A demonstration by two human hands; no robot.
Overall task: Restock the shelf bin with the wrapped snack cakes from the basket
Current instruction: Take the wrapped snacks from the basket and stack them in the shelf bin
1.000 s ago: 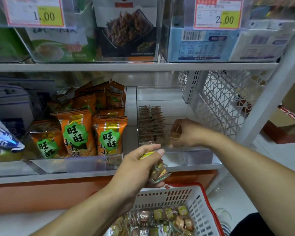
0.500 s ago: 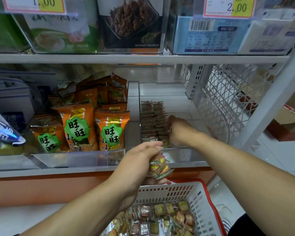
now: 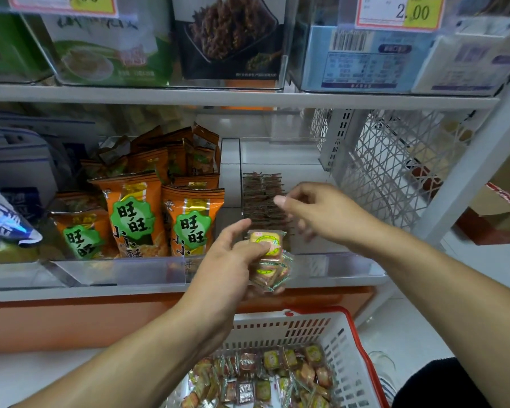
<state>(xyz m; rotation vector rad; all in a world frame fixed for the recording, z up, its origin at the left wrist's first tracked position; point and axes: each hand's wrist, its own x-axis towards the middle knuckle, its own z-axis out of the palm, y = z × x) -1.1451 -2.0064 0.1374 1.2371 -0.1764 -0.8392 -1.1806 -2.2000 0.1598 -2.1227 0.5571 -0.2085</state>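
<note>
Cakes [image 3: 267, 260] sit stacked in my left hand [image 3: 227, 266], thumb pressed on the top one, fingers curled round the bundle, just in front of the bin's [image 3: 336, 262] near lip and above the basket [image 3: 345, 343], which holds many more. Further cakes stand in two rows at the bin's left side. My right hand [image 3: 315, 214] hovers over the rows, fingers loosely bent and holding nothing, thumb pointing left, just beyond the left hand without touching it. Half a second ago that hand was down in the bin against the rows; it has since lifted out, and my left has risen toward it.
</note>
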